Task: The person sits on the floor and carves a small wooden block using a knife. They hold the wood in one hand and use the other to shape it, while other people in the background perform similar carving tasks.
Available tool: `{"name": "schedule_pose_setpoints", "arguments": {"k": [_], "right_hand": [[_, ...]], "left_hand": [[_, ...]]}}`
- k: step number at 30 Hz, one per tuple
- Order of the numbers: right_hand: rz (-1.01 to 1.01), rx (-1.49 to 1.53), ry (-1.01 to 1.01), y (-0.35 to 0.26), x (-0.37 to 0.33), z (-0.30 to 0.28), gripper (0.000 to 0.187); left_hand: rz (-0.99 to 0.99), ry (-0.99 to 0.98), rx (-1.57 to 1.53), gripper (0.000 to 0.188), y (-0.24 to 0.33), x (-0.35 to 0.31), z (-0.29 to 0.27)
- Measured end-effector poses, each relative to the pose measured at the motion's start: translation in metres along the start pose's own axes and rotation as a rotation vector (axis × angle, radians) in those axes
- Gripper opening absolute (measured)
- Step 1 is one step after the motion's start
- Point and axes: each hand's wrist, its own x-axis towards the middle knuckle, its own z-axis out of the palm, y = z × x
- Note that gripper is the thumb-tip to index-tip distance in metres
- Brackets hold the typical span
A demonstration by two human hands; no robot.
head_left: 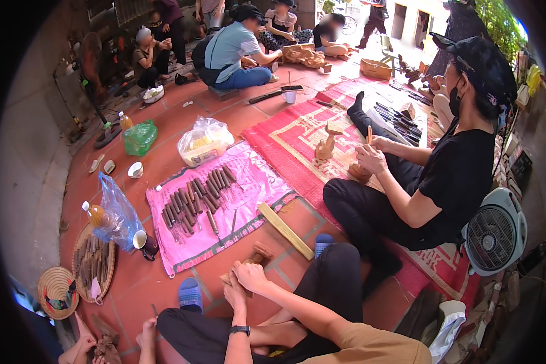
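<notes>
Low in the middle, my left hand point(235, 295), with a dark watch on its wrist, closes round the near end of a brown wood carving point(261, 251). My right hand point(250, 276) is curled over the same piece, just above the left. Whatever its fingers grip is hidden by the hand. The carving's darker far end sticks out beyond my knuckles, over the tiled floor. Ahead of it, a pink plastic sheet point(249, 162) bears several wood-handled carving tools point(191, 200) in rows. A yellowish wooden strip point(285, 230) lies beside the sheet.
At right, a person in black point(449, 170) works on wood on a red mat point(273, 124), with a fan point(496, 233) behind. Blue slippers point(190, 295), a mug point(141, 239), a blue bag point(118, 209) and a tool basket point(94, 264) stand around me. Another person's hands point(88, 344) show lower left.
</notes>
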Motion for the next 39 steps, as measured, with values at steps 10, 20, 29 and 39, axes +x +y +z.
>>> {"name": "schedule_pose_setpoints", "arguments": {"k": [10,20,29,39], "right_hand": [[-0.069,-0.034,-0.045,0.005,0.0,-0.002,0.018],[-0.001,0.008,-0.098,-0.002,0.0,-0.008,0.027],[0.074,0.146,-0.135,0.003,0.0,-0.009,0.031],[0.043,0.048,-0.047,-0.005,-0.008,-0.006,0.031]], "left_hand": [[-0.002,-0.068,0.03,0.063,0.003,0.001,-0.007],[0.02,-0.034,0.03,0.071,0.003,-0.002,-0.006],[0.023,-0.024,0.057,0.063,-0.001,0.0,-0.008],[0.017,-0.002,0.022,0.058,0.01,-0.005,-0.01]]}}
